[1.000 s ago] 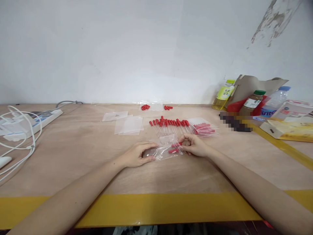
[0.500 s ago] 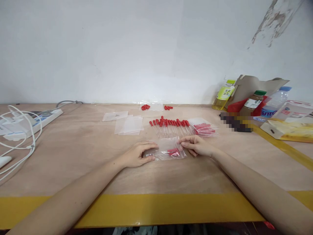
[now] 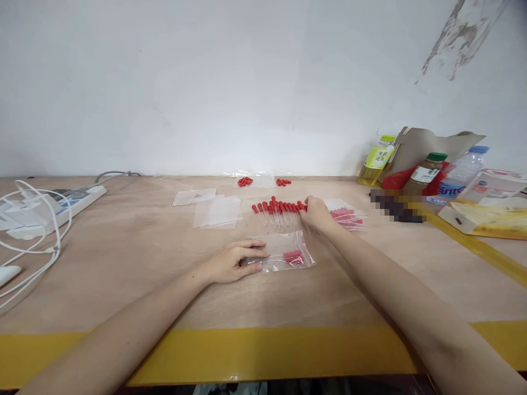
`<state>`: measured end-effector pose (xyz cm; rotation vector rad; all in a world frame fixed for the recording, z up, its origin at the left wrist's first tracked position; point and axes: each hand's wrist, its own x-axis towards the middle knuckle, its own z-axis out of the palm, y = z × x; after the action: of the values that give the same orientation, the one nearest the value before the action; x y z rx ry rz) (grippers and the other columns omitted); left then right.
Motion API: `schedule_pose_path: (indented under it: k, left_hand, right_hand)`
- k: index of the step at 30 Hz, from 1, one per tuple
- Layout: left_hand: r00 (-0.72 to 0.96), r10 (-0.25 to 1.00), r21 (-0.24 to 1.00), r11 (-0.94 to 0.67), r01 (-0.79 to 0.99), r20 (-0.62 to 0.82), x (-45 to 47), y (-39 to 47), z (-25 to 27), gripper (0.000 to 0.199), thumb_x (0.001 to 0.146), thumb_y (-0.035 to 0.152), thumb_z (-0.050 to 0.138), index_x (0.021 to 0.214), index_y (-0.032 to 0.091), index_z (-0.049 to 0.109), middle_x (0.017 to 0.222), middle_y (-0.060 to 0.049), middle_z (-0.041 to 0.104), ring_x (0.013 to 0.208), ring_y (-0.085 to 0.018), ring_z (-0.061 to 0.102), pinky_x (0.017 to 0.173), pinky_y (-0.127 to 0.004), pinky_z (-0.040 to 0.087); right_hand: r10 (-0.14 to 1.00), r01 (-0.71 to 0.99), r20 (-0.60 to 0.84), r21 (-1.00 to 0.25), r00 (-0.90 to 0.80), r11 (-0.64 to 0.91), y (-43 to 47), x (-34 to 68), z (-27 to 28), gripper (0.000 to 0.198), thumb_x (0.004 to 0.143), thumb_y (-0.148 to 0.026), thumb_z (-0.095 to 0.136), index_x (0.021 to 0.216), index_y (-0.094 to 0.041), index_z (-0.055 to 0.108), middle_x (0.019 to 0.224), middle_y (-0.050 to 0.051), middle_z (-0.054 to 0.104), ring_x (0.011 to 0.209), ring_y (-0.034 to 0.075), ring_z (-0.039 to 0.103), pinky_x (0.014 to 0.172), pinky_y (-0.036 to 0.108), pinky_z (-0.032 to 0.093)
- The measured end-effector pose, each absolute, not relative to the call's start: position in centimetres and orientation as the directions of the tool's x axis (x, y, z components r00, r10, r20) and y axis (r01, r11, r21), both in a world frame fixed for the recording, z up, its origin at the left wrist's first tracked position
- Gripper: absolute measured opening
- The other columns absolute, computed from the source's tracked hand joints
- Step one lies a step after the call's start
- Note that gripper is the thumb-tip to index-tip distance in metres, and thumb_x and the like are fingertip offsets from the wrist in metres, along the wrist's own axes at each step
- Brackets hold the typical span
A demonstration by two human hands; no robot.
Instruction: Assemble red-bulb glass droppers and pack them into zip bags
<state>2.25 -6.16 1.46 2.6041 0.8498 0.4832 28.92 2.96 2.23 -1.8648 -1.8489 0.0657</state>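
A clear zip bag (image 3: 275, 262) lies flat on the table with red-bulbed droppers (image 3: 293, 256) inside it. My left hand (image 3: 236, 261) rests on the bag's left end, fingers stretched and thumb apart. Beyond the bag, a row of loose droppers (image 3: 280, 207) with red bulbs and clear stems lies side by side. My right hand (image 3: 319, 214) is at the right end of this row, its fingers curled in on a dropper by the bulb; the fingertips are partly hidden. Right beside that hand sit stacked bags filled with droppers (image 3: 348, 218).
Flat clear bags (image 3: 220, 213) lie left of the row. Red bulbs (image 3: 245, 181) in clear plastic sit by the wall. At left are a power strip (image 3: 78, 206) and white cables (image 3: 55, 233). Bottles (image 3: 426, 173) and a yellow packet (image 3: 489, 219) stand at right.
My right hand has left the zip bag's right edge and moved away from me to the dropper row. My left hand stays on the bag.
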Motion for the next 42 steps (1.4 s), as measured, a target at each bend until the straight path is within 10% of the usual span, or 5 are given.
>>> schedule_pose_path:
  k: [15,20,28,34,42]
  left_hand:
    - [0.765,0.613,0.437,-0.753,0.492,0.195,2.2,-6.2,1.5,0.035,0.084,0.036,0.05,0.117,0.026,0.055,0.129,-0.007,0.047,0.118,-0.021,0.044,0.097,-0.038,0.036]
    - [0.763,0.617,0.435,-0.75,0.498,0.192,2.2,-6.3,1.5,0.034,0.084,0.036,0.05,0.116,0.026,0.055,0.129,-0.006,0.048,0.118,-0.02,0.044,0.097,-0.036,0.036]
    - [0.762,0.623,0.428,-0.746,0.51,0.178,2.3,-6.3,1.6,0.035,0.084,0.037,0.049,0.117,0.026,0.055,0.129,-0.005,0.047,0.118,-0.02,0.043,0.098,-0.035,0.035]
    - [0.72,0.664,0.435,-0.719,0.542,0.201,2.4,-6.6,1.9,0.052,0.083,0.038,0.05,0.131,0.025,0.035,0.127,-0.005,0.048,0.113,-0.021,0.047,0.095,-0.036,0.038]
    - [0.723,0.666,0.447,-0.711,0.542,0.184,2.4,-6.7,1.9,0.053,0.084,0.038,0.049,0.132,0.026,0.032,0.128,-0.005,0.047,0.113,-0.021,0.047,0.093,-0.036,0.039]
  right_hand:
    - [0.968,0.826,0.231,-0.562,0.099,0.049,1.2,29.1,5.0,0.011,0.075,-0.016,0.049,0.081,-0.013,0.058,0.073,0.011,0.061,0.069,0.021,0.059,0.056,0.027,0.042]
    - [0.964,0.262,0.266,-0.93,-0.008,0.259,-2.7,31.8,4.5,0.024,0.078,-0.043,0.05,0.076,-0.019,0.051,0.05,-0.004,0.046,0.038,0.008,0.041,0.036,0.02,0.03]
    - [0.953,-0.037,0.275,-0.959,0.124,0.282,-5.2,31.2,0.5,0.066,0.062,-0.038,0.068,0.11,-0.025,0.024,0.07,-0.004,0.058,0.051,0.012,0.056,0.049,0.025,0.048]
    - [0.998,-0.285,0.055,-0.957,-0.012,0.049,-5.6,30.0,-0.3,0.049,0.068,-0.038,0.063,0.105,-0.025,0.033,0.071,-0.002,0.06,0.061,0.015,0.062,0.061,0.03,0.051]
    - [0.987,0.118,-0.013,-0.993,-0.162,0.007,-6.2,30.9,0.0,0.04,0.063,-0.035,0.068,0.097,-0.016,0.058,0.067,-0.001,0.058,0.055,0.009,0.052,0.057,0.025,0.045]
